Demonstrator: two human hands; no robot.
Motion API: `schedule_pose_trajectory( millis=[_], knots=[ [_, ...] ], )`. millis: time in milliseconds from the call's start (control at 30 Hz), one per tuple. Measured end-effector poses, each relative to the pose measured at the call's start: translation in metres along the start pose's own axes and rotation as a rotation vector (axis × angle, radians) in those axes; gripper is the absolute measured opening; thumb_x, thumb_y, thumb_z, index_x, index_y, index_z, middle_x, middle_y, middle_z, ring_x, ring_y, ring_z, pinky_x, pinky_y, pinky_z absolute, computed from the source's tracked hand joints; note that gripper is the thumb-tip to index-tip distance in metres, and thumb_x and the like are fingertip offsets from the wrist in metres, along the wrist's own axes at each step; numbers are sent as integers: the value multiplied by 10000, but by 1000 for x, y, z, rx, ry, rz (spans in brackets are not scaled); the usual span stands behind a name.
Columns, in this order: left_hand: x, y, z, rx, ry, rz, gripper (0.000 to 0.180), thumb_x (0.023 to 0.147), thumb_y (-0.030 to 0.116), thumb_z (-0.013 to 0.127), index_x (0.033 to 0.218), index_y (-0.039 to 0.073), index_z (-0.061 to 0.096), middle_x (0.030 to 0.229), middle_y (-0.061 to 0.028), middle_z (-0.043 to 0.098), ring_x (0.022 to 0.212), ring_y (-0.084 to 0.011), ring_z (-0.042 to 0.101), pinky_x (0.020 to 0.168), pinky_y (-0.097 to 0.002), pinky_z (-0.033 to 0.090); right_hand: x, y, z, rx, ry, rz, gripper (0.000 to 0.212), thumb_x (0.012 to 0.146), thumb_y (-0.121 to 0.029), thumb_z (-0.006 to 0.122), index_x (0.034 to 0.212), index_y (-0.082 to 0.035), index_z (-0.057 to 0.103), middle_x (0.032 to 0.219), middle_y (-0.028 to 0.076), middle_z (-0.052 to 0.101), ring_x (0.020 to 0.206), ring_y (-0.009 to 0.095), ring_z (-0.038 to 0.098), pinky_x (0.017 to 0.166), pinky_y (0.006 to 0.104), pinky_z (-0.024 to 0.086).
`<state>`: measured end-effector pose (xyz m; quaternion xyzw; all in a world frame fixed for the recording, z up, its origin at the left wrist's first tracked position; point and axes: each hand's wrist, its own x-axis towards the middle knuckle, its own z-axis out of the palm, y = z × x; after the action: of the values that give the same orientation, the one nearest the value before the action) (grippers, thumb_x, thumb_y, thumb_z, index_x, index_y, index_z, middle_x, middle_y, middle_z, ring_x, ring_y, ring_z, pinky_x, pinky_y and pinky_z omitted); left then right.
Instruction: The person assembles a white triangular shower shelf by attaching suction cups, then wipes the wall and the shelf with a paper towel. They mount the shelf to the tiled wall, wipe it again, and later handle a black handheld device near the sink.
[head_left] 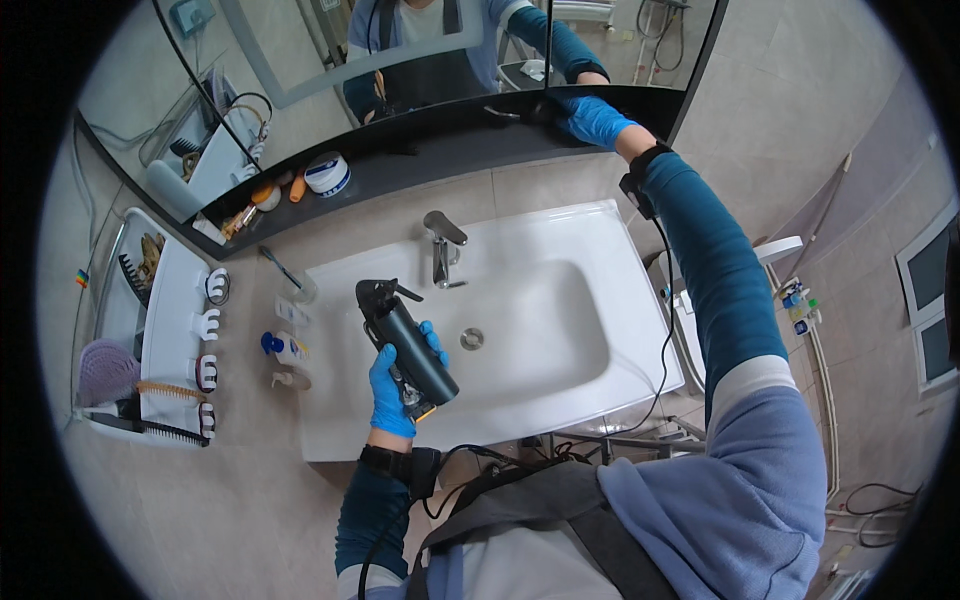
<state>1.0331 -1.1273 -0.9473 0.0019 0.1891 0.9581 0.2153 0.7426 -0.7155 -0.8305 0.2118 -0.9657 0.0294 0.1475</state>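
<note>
My left hand (393,385), in a blue glove, is wrapped round a dark spray bottle (405,345) with a black lever-like top. It holds the bottle tilted over the left part of the white sink (630,290). A small piece with a yellow edge (424,412) shows at the bottle's lower end; its kind is unclear. My right hand (597,122), also gloved in blue, reaches out to the right end of the dark shelf (430,165) under the mirror. Its fingertips are at a black object (547,111) that blends into the shelf, so their grip is hidden.
A chrome faucet (441,250) stands behind the basin. To the left are a blue-topped pump bottle (287,347), a toothbrush (280,268) and a white wall rack (175,335) with combs and a purple brush (108,372). A white jar (327,175) sits on the shelf. A black cable (668,330) hangs beside my right arm.
</note>
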Motion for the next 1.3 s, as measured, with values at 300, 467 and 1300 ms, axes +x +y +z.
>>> schedule_pose_trajectory(
  millis=[300,467,1300],
  knots=[
    [2,7,11,-14,107,16,622,863,259,610,1376,6,368,1271,-145,535,1124,-274,564,969,-430,475,-3,-23,15,-36,589,-96,448,788,-67,587,1228,-145,556,1275,229,502,1121,450,480,925,437,455],
    [8,6,15,61,125,65,570,896,217,576,1389,27,360,1301,-156,516,1160,-267,543,996,-426,466,-39,-75,11,55,568,-56,417,801,-40,588,1214,-82,546,1218,218,521,1075,404,523,895,451,476],
    [37,-6,25,167,11,-2,191,874,111,599,1061,75,606,1170,-76,597,1120,-201,555,1051,-486,392,-147,-267,-36,1139,-232,344,566,730,-200,750,1212,5,535,1065,201,638,985,275,632,893,359,491]
  ],
)
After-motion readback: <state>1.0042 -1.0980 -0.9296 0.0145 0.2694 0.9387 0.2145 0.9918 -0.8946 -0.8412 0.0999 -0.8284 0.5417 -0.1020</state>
